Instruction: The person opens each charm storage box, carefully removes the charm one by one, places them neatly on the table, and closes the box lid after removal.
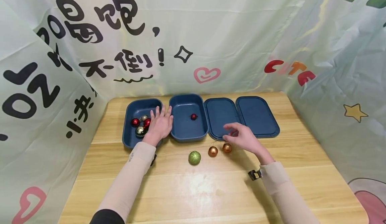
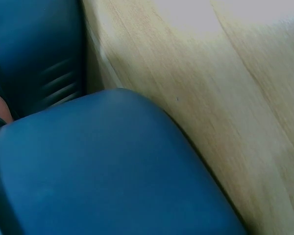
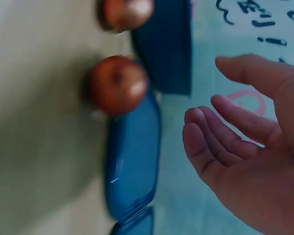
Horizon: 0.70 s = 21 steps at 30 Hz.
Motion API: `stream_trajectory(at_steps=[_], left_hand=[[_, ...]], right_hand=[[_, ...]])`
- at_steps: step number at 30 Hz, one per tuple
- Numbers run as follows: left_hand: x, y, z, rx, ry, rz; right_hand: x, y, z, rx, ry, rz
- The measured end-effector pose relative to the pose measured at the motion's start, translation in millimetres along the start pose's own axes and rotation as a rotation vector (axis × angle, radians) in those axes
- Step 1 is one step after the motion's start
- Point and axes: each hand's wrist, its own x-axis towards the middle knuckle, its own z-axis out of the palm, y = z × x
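My left hand [image 1: 159, 125] lies with spread fingers over the right rim of the left blue box [image 1: 128, 135], its fingertips reaching toward the second blue box [image 1: 190, 139]. Red baubles [image 1: 135, 122] and gold baubles [image 1: 140, 131] sit inside the left box. One small dark red bauble [image 1: 193, 116] is in the second. Over the front of the blue lids, my right hand [image 1: 242, 137] hovers, thumb and fingers apart and holding nothing. Just below it is a copper bauble [image 1: 227, 148], also in the right wrist view as the nearer copper ball [image 3: 120, 85].
Another copper bauble [image 1: 212, 151] and a glittery green bauble [image 1: 194, 158] lie on the wooden table [image 1: 196, 197]. Two flat blue lids [image 1: 257, 116] lie side by side to the right of the boxes. A printed cloth [image 1: 241, 43] hangs behind and at both sides.
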Motion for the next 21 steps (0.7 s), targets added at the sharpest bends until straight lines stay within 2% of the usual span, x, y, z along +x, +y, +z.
stream_trajectory(at_steps=[9,21], left_hand=[[1.2,-0.5,1.5,0.001,-0.011,-0.008],[0.6,0.1,0.1,0.007,0.0,-0.016]], right_hand=[[40,-37,3.4,0.036,-0.008,-0.049],[74,-51,19.9,0.089,-0.005,-0.075]])
